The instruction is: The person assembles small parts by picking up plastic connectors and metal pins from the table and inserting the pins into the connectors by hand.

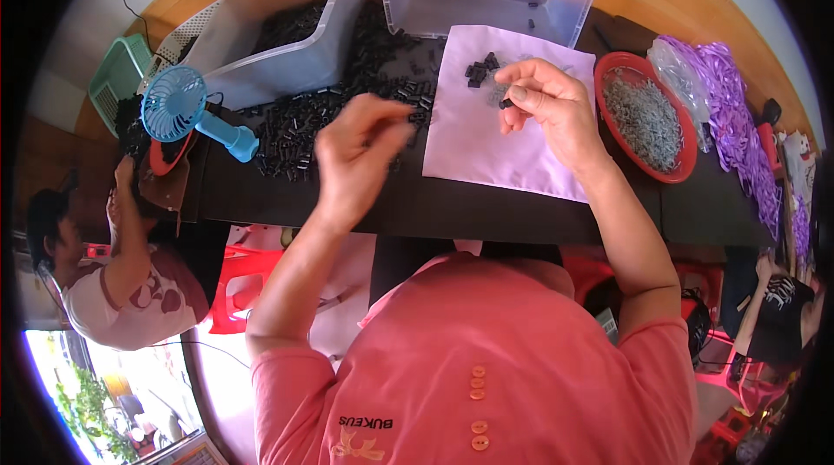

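Note:
Above a pink cloth (469, 152), my right hand (556, 109) pinches a small black piece (507, 103) between thumb and fingers. Just beyond it on the cloth lie a little cluster of black pieces (479, 70) and some small clear or grey bits (498, 93). My left hand (358, 152) hovers left of the cloth, near a spread of short black tube-like pieces (291, 130) on the dark table. Its fingers point right and are smeared by motion, so whether they hold anything is unclear.
A red basket (686, 171) of small grey parts stands right of the cloth, beside purple ribbon-like strips (721, 91). A translucent bin (287, 74) with black pieces and a blue handheld fan (178, 104) stand at left. Another clear bin (486, 9) is behind. People sit at both sides.

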A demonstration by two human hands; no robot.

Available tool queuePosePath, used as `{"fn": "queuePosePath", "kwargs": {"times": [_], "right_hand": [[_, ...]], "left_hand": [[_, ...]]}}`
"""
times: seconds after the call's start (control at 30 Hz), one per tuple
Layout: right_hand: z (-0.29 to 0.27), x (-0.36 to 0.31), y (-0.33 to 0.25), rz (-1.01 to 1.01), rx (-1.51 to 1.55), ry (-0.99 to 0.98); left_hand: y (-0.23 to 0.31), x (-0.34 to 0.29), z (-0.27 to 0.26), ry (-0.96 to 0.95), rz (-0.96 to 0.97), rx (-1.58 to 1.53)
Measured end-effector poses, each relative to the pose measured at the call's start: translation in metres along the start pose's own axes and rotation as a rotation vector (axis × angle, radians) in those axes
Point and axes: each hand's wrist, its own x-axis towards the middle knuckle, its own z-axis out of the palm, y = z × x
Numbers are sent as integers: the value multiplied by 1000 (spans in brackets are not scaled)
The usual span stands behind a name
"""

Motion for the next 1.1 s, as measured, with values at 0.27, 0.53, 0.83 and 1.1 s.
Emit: {"fn": "queuePosePath", "kwargs": {"times": [0.27,0.53,0.83,1.1], "right_hand": [[2,-3,-6,-64,20,27],[7,-5,0,-40,-15,66],[5,3,15,-258,-294,98],[15,0,11,-603,-627,37]], "left_hand": [[23,39,74,-327,-202,-452],[16,26,87,-143,-42,-380],[-3,34,83,-41,-517,-858],[-7,35,78,-164,-663,-1049]]}}
